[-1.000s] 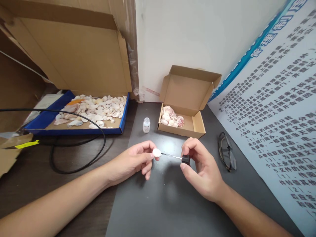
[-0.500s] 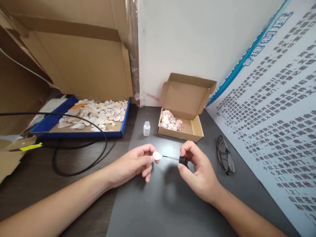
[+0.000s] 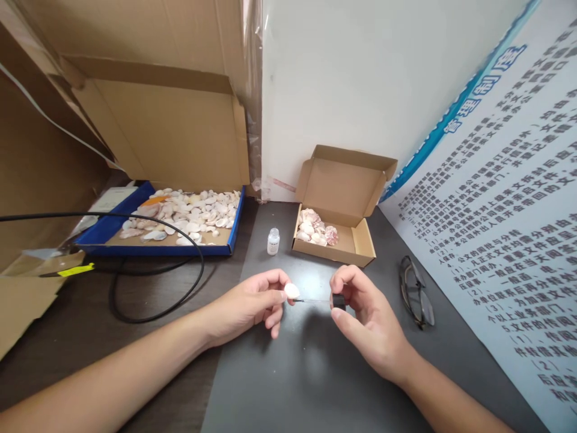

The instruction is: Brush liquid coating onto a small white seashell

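Between the thumb and fingers of my left hand (image 3: 252, 304) is a small white seashell (image 3: 292, 291). My right hand (image 3: 369, 322) pinches the black cap of a brush applicator (image 3: 338, 301), whose thin stem points left. The dark brush tip lies at the shell's lower right edge; whether it touches I cannot tell for sure. Beyond my hands a small clear bottle (image 3: 273, 242) with a white label stands upright, its cap off. A small open cardboard box (image 3: 333, 255) behind holds several white and pinkish shells (image 3: 315, 228).
At the back left, a blue-sided box (image 3: 153, 249) holds many shells, with its cardboard lid raised. A black cable (image 3: 202, 264) loops in front of it. Eyeglasses (image 3: 415, 293) lie to the right, near a printed board (image 3: 496, 240) that leans along the right side.
The brush tip has come from a short gap right of the shell to its lower edge. The whole view has shifted slightly, so the boxes sit lower and further right.
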